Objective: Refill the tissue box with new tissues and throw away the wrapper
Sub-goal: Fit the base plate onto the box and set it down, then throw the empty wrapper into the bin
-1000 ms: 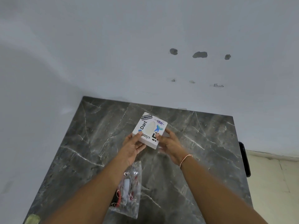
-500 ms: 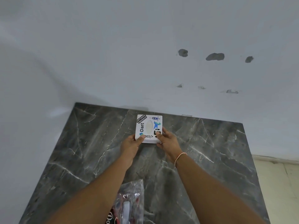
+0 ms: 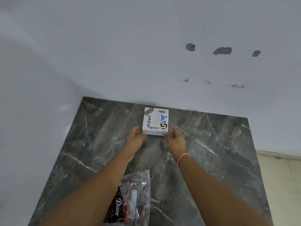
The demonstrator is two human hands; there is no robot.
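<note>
Tissue box [image 3: 155, 121], oval slot running toward the wall [image 3: 146, 54], is touched at its near corners by left hand [image 3: 133, 141] and right hand [image 3: 175, 141] fingers, loosely curled; wrapper [image 3: 135, 198] is seen nearer on the bench [image 3: 211, 144].

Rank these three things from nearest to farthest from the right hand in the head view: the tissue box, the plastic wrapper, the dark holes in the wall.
From the right hand:
1. Tissue box: its thumb touches the box's near right corner, at the table's far edge.
2. Wrapper: lying flat at the near end of the table, between the forearms.
3. Holes: high on the wall, beyond the table.
</note>
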